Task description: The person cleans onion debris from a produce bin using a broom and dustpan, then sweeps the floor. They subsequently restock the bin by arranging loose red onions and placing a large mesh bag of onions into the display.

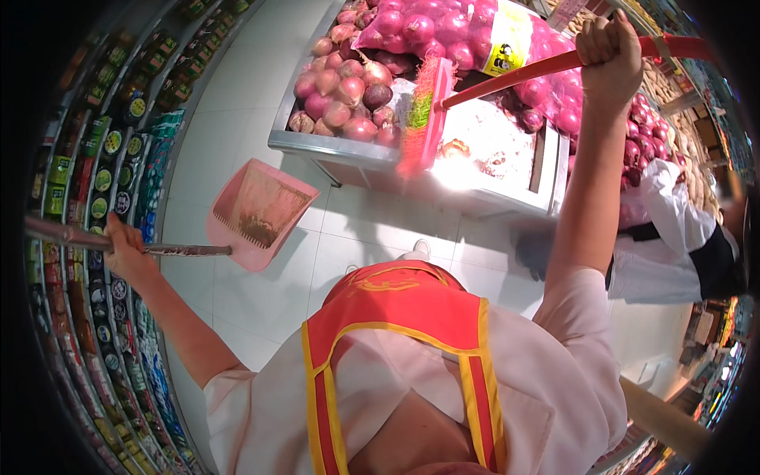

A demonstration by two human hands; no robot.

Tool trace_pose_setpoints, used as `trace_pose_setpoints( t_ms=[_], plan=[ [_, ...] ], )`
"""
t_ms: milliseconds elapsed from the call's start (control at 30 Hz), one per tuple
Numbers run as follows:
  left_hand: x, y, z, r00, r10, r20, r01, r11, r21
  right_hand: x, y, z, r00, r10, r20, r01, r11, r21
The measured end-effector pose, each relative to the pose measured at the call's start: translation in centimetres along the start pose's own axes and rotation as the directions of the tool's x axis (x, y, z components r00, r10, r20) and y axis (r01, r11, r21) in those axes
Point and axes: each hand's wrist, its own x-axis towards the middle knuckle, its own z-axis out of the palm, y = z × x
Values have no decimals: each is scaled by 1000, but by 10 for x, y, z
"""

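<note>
My left hand (127,249) grips the handle of a long-handled pink dustpan (261,208), whose pan hangs over the tiled floor with dark dirt at its inner end. On the right, my raised right hand (610,56) is closed around the red handle (522,72) of a broom. The broom's head (432,116), with red and green bristles, is at the bare section of a metal-edged onion display bin (356,148). Bits of onion skin (504,142) lie on that white section. Loose red onions (350,92) fill the bin's left part, and net bags of onions (463,29) lie behind.
Shelves of jars and packets (101,208) run along the left. Another person (671,249) in a white and dark garment stands at the right, near more red onions (647,136). Pale tiled floor (344,231) lies between shelves and bin.
</note>
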Motion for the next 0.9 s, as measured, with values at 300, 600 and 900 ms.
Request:
trace_pose_setpoints(
  t_ms=[300,600,900],
  plan=[
    [-74,115,79,968,107,-227,-101,994,37,32,136,-72,999,6,-42,-5,999,32],
    [-90,163,141,966,158,-205,-166,986,-26,-28,199,-154,935,264,-237,-277,961,-24],
    [-58,155,256,794,170,584,-22,968,-251,-62,79,-258,955,192,-226,-212,975,-69]
  ],
)
